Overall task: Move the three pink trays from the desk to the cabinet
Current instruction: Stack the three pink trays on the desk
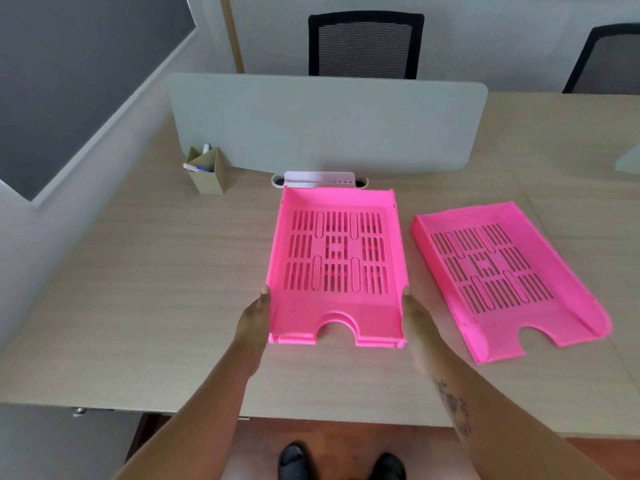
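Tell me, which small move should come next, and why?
Probably lift the stacked trays straight up off the desk: the left hand and right hand grip the opposite sides, and the separate tray lies apart.

An office: a long wood-grain desk [138, 271] split by a grey privacy divider [325, 123], mesh-backed chairs [365, 45] behind it, and a pen holder [207, 174].

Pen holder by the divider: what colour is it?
Tan pen holder, clearest in the head view.
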`<state>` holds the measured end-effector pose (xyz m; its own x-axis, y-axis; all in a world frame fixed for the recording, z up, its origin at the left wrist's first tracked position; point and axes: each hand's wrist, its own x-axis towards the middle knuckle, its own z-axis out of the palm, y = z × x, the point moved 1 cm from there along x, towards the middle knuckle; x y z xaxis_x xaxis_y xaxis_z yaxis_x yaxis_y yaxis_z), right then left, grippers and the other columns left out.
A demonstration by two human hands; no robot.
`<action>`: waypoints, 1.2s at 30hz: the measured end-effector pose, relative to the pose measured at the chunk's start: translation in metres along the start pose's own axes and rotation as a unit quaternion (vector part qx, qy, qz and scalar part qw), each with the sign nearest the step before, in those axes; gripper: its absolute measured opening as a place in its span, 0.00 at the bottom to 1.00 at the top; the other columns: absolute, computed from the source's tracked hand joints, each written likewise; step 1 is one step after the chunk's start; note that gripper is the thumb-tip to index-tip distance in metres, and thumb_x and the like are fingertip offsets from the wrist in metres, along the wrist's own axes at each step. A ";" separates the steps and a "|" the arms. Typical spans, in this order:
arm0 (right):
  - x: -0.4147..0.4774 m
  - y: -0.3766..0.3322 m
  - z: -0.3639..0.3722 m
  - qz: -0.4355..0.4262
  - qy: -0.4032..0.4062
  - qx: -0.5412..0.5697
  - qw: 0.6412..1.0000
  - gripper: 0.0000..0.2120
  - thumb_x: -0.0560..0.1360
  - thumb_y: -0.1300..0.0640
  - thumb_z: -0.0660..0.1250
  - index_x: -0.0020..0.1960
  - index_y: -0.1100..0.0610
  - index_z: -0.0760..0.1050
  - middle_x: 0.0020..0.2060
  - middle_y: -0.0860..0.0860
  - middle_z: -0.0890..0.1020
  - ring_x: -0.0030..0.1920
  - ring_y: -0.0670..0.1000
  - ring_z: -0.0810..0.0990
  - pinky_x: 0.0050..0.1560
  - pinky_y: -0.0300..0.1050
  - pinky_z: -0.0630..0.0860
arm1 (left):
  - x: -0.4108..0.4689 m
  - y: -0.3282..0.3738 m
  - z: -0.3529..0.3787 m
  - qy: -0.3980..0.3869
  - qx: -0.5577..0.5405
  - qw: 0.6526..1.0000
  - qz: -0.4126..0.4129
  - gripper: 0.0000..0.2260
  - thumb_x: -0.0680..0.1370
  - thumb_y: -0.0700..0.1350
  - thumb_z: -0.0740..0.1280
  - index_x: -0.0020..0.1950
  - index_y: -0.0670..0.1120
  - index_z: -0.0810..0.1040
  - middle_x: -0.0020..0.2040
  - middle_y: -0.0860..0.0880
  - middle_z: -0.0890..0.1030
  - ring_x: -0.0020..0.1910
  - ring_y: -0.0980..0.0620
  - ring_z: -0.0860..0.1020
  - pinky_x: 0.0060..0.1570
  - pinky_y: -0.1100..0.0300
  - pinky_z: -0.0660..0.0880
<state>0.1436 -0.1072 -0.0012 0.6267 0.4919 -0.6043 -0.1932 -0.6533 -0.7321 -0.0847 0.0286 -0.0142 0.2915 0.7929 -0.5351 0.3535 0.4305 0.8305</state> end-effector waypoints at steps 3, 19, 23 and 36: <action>0.006 0.001 0.025 -0.049 -0.016 0.024 0.998 0.43 0.70 0.24 0.47 0.70 0.54 0.70 0.58 0.60 0.81 0.57 0.61 0.81 0.58 0.60 0.78 | -0.002 -0.005 -0.012 0.038 -0.011 0.999 0.026 0.27 0.83 0.60 0.47 0.60 0.46 0.80 0.49 0.47 0.85 0.46 0.57 0.81 0.36 0.67 0.72; 0.027 -0.018 0.053 -0.048 -0.002 0.046 0.998 0.39 0.70 0.25 0.49 0.69 0.49 0.70 0.55 0.57 0.83 0.53 0.61 0.83 0.54 0.65 0.79 | 0.031 0.004 -0.039 -0.008 0.000 1.000 0.011 0.34 0.73 0.71 0.51 0.66 0.50 0.78 0.56 0.47 0.85 0.56 0.47 0.81 0.52 0.55 0.73; 0.008 -0.006 0.057 -0.082 0.045 0.054 0.994 0.22 0.80 0.45 0.57 0.69 0.54 0.70 0.52 0.54 0.83 0.50 0.56 0.83 0.48 0.53 0.82 | 0.024 -0.004 -0.040 0.022 -0.006 0.999 0.039 0.19 0.82 0.56 0.58 0.65 0.47 0.77 0.53 0.48 0.84 0.52 0.53 0.80 0.41 0.65 0.70; 0.028 0.003 0.066 -0.070 0.065 0.041 0.995 0.22 0.81 0.53 0.60 0.74 0.56 0.66 0.58 0.55 0.81 0.52 0.54 0.80 0.42 0.39 0.77 | 0.038 0.001 -0.041 0.069 0.074 0.993 0.058 0.10 0.81 0.46 0.60 0.59 0.50 0.78 0.45 0.50 0.81 0.41 0.54 0.77 0.39 0.58 0.76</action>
<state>0.1104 -0.0574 -0.0406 0.7428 0.4924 -0.4537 -0.1557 -0.5320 -0.8323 -0.1097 0.0774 -0.0273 0.2166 0.8891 -0.4031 0.4552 0.2733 0.8474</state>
